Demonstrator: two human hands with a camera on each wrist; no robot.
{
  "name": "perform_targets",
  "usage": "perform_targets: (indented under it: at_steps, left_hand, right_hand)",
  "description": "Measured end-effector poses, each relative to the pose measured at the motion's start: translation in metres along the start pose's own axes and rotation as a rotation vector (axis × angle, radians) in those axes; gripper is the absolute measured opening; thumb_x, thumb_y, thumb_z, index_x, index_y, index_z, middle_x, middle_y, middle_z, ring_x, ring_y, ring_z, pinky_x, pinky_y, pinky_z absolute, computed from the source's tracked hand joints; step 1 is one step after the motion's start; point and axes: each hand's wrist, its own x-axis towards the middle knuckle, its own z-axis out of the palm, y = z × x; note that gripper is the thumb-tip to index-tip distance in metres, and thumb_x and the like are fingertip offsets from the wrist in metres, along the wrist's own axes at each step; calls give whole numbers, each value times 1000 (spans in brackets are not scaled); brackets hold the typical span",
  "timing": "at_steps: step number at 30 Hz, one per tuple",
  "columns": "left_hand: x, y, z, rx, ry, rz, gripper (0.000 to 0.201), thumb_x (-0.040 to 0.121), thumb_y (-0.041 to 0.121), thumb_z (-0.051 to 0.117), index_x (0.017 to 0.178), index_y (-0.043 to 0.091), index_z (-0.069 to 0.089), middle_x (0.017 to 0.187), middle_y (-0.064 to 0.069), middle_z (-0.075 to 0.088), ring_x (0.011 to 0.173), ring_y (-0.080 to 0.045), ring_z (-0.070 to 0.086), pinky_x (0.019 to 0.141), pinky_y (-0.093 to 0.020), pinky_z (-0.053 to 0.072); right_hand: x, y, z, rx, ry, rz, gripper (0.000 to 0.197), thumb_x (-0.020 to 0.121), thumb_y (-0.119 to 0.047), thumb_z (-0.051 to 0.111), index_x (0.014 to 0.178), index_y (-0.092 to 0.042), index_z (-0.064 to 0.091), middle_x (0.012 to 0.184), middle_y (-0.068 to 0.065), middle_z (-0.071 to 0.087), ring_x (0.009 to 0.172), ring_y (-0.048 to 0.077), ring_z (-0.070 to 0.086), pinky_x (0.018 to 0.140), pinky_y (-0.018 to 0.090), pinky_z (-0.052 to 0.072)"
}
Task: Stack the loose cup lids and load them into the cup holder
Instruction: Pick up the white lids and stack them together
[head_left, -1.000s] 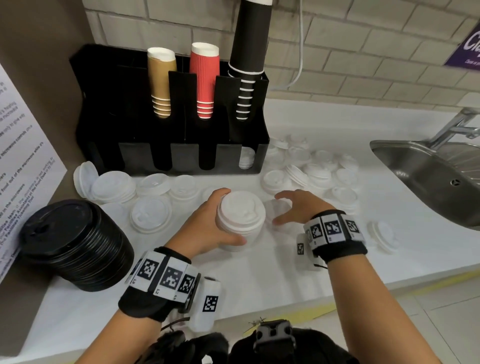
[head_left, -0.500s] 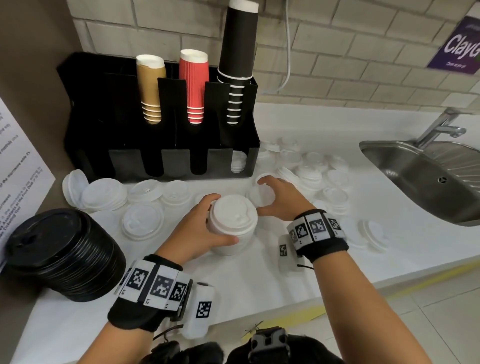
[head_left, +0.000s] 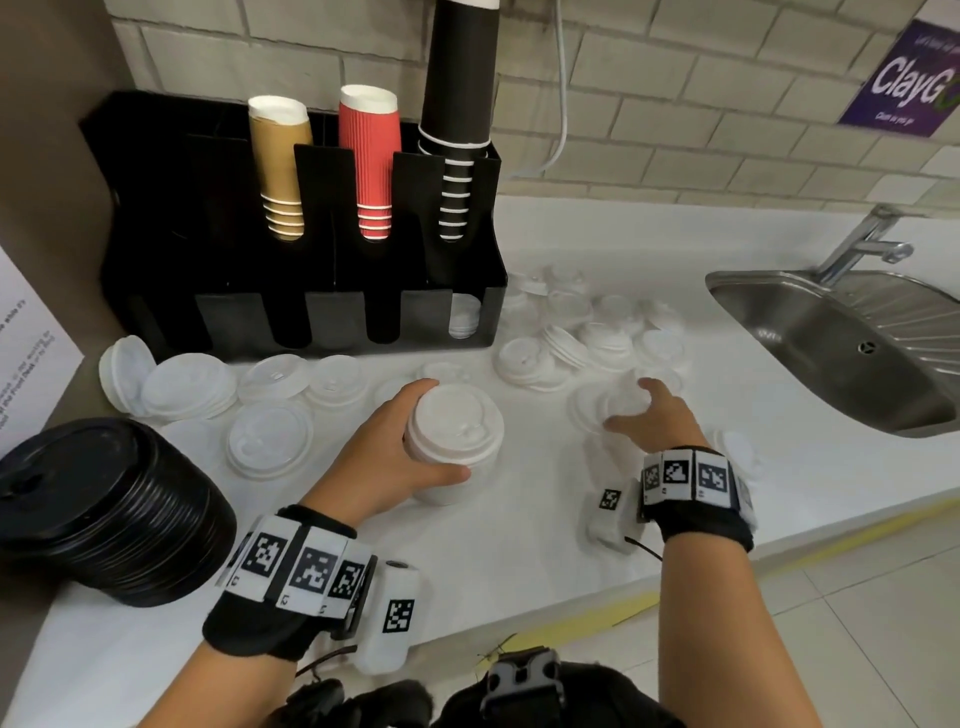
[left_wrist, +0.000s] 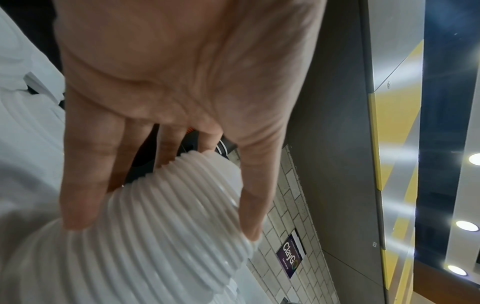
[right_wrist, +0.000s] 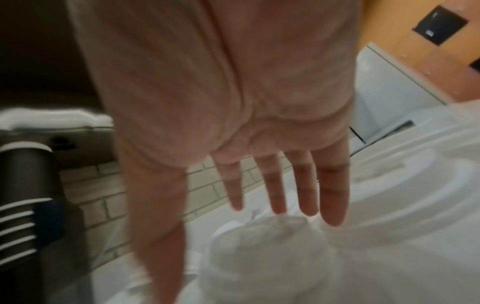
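Your left hand (head_left: 387, 457) grips the stack of white lids (head_left: 453, 441) from the side, thumb in front, fingers behind; it stands on the counter (head_left: 519, 545), nearest you. Keep that hold firm but not crushing: the thin moulded plastic looks flexible, and the left wrist view shows the nested rims as fine ridges.

Your right hand (head_left: 652, 418) is spread wide, fingers straight over a loose lid (head_left: 618, 402) just right of the stack. Whether it touches, I can't tell; that view is blurred. Pinch this lid by the rim, lift it flat, seat it dome-up square on the stack so it nests.

Further back, more loose lids (head_left: 566, 343) lie scattered, some overlapping. The black cup holder (head_left: 332, 312) stands behind them; its rightmost front slot shows a few lids (head_left: 464, 317), the other 3 look dark.
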Motion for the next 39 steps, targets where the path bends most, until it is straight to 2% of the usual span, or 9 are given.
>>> perform_targets:
  at_steps: [3,10,13,16,21,26,31,35,39]
  left_hand:
    - [0,1,0,1,-1,-1,84,66,25,88,132,41,40,122,24,50,115,-7,48,95,-24,39]
    - [2,1,1,7,-10,2,82,65,27,88,131,41,42,121,24,51,113,-6,49,96,-26,39]
    - [2,0,1,-2,-11,8,76,65,27,89,120,50,42,117,29,50,106,6,48,90,-20,40]
    - [3,-1,1,-10,-14,16,72,65,27,89,107,58,40,114,30,51,103,13,46,84,-16,38]
    - [3,0,1,-17,-15,5,72,65,27,89,109,58,39,115,30,49,104,7,48,87,-22,39]
    - [1,2,2,-2,-9,-44,92,65,28,89,138,39,34,131,16,47,119,-14,47,104,-37,41]
    - [2,-1,3,-9,-17,-54,98,63,30,90,138,39,29,123,19,46,115,-13,47,93,-29,39]
    - [3,-5,4,-17,9,-49,87,63,31,89,126,44,32,112,28,45,111,-13,49,90,-29,40]
    - [5,-7,7,-16,39,-24,83,63,31,90,126,41,36,112,26,47,109,-12,51,91,-30,44]
  right_hand:
    - [2,2,1,-97,-115,-14,99,73,-35,81,150,-33,19,149,15,32,136,37,33,110,46,32]
    - [-1,-11,-1,-132,-42,-116,78,75,-27,78,141,-34,37,133,14,44,126,36,40,99,44,39]
    - [-7,-20,-9,22,-172,-276,89,71,-24,83,142,-41,33,134,5,44,121,23,45,93,34,39]
    - [-4,-28,-13,-54,-173,-265,93,71,-27,82,145,-41,28,141,4,40,129,26,42,96,34,37]
    - [8,-31,-2,-316,-238,-161,91,72,-28,81,147,-37,29,148,9,34,133,32,39,108,47,37]
    - [12,-33,9,-344,-237,-170,79,77,-30,76,143,-33,32,140,11,40,127,34,43,104,48,40]
    - [5,-34,7,-416,-158,-126,73,86,-38,64,145,-32,21,140,16,36,127,37,41,102,49,39]
    - [-16,-43,-9,-180,-209,-207,61,90,-42,54,141,-34,23,135,18,41,118,35,47,97,44,40]
    - [-52,-60,-1,294,-304,-439,38,88,-37,59,122,-39,43,121,4,54,101,14,54,81,26,39]
